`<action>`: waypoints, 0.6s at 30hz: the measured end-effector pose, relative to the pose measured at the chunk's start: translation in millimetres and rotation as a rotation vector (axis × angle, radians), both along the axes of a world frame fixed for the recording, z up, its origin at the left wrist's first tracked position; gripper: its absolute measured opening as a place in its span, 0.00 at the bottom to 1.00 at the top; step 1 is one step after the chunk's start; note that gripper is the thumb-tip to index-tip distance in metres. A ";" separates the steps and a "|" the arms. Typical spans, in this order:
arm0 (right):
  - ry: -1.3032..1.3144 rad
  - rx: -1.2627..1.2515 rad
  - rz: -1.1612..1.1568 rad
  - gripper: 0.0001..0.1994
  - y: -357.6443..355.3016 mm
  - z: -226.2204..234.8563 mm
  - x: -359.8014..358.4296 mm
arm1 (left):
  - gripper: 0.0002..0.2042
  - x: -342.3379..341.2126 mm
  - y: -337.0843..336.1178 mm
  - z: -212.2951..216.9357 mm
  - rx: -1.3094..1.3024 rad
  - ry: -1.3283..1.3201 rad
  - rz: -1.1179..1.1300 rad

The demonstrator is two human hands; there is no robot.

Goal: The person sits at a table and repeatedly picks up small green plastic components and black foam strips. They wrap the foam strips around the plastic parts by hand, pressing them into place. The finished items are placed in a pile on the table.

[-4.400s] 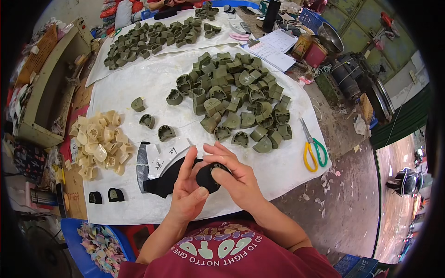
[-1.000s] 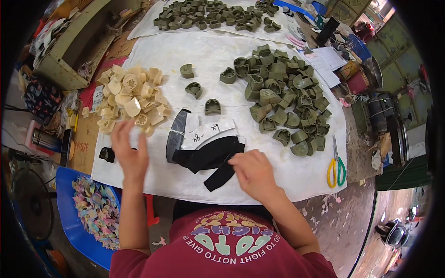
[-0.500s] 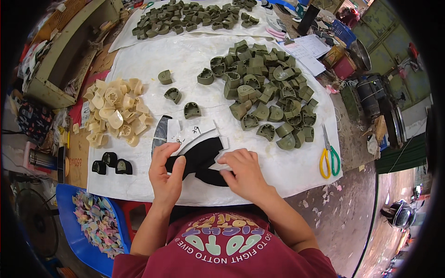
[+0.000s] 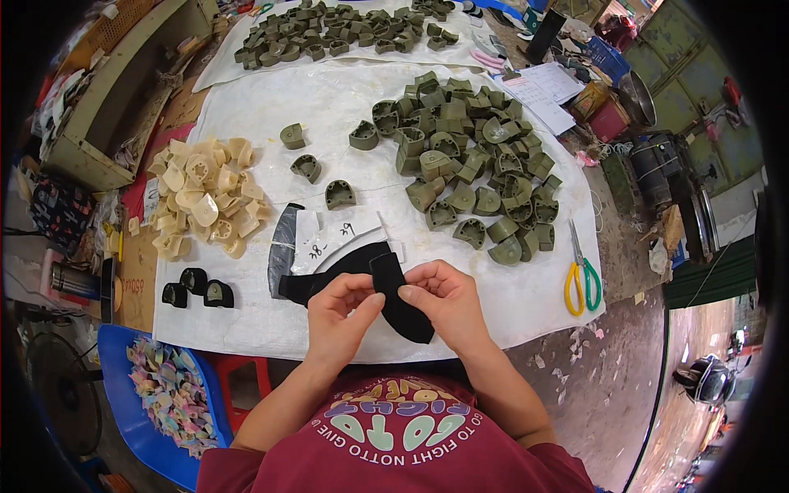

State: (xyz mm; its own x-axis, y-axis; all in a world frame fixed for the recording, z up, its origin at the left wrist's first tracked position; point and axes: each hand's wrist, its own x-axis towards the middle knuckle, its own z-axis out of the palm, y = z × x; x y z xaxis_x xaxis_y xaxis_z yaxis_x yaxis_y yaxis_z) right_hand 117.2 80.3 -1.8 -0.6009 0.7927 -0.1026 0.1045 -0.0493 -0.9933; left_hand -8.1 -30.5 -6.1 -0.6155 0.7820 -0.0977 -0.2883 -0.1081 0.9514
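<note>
Between both hands, just above the near part of the white-covered table, is a curved black strip of fabric-like material. My left hand pinches its left edge with thumb and fingers. From the other side my right hand grips it, the thumb lying on its face. More black strips lie just behind my left hand, next to a white card with handwriting. Left of that card rests a dark strip in clear plastic. Three black-covered shoe heels stand farther left.
Olive-green shoe heels are heaped at the right, with several loose ones nearer the middle. Beige heels are piled left. Scissors with yellow and green handles lie by the right edge. A blue tub holds colourful scraps below.
My left hand has moved right and toward me, onto the black strip. That strip has been lifted from the others and turned between both hands.
</note>
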 end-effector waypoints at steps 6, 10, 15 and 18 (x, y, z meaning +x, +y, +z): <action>-0.078 0.462 -0.092 0.06 -3.6 17.6 -5.1 | 0.09 1.0 18.7 -0.3 -0.064 0.470 0.047; -0.097 0.384 -0.179 0.07 1.1 31.5 2.1 | 0.09 -0.7 19.5 2.3 -0.087 0.490 0.066; -0.089 0.129 -0.015 0.06 -2.7 22.1 -2.6 | 0.10 8.8 24.7 9.5 -0.013 0.728 0.061; -0.104 0.089 0.027 0.07 2.1 21.9 -2.5 | 0.12 10.3 24.2 10.1 -0.026 0.904 0.077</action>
